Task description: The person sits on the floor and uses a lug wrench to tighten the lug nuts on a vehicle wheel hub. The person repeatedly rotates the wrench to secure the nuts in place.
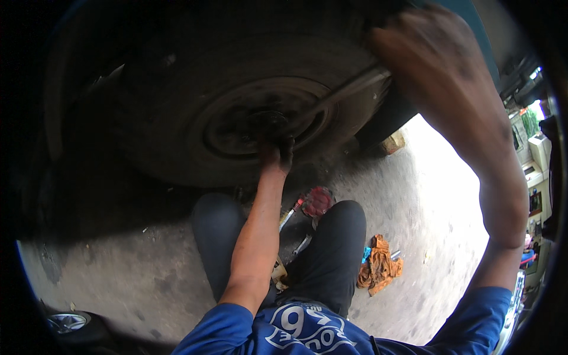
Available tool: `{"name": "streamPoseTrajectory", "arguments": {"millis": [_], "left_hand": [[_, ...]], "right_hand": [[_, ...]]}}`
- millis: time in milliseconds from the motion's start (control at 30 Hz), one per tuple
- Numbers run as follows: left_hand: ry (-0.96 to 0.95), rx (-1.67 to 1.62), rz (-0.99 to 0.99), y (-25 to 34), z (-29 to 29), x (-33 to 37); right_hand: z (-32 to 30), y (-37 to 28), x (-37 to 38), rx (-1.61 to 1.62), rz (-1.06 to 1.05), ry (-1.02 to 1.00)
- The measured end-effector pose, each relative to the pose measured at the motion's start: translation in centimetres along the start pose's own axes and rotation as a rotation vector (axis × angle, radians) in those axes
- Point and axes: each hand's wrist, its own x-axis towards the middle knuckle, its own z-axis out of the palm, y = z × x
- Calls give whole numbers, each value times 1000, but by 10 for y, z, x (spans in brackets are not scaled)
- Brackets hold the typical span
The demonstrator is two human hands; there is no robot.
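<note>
A large dark wheel (177, 142) with a dished rim stands in front of me under a vehicle body. A long metal wheel wrench (343, 89) slants from its hub (269, 121) up to the right. My right hand (423, 44), raised high and blurred, is closed around the wrench's outer end. My left hand (277, 152) is at the hub, its darkened fingers closed about the inner end of the wrench. Shadow hides the wheel nuts and the exact fit of the wrench.
Between my knees on the concrete floor (148, 254) lie a round red object (318, 201), a red-tipped tool (291, 214) and a spanner (302, 244). A rumpled orange-brown rag (378, 266) lies right of my knee. A block (393, 142) sits beyond the tyre; another wheel (68, 322) shows lower left.
</note>
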Motion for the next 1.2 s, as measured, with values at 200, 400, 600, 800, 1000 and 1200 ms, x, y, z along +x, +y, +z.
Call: {"name": "streamPoseTrajectory", "arguments": {"millis": [200, 400, 600, 800, 1000, 1200], "left_hand": [[55, 110, 82, -7, 16, 3], [85, 108, 103, -18, 10, 14], [129, 353, 189, -14, 26, 0], [350, 862, 488, -20, 13, -4], [217, 1960, 814, -2, -3, 1], [207, 1861, 841, 0, 4, -12]], "right_hand": [[23, 5, -36, -120, 422, -535], [60, 16, -62, -306, 208, -18], [113, 23, -113, -450, 286, -82], [293, -50, -263, -72, 895, -377], [433, -325, -293, 825, 1224, -803], [435, -390, -254, 1133, 316, -816]]}}
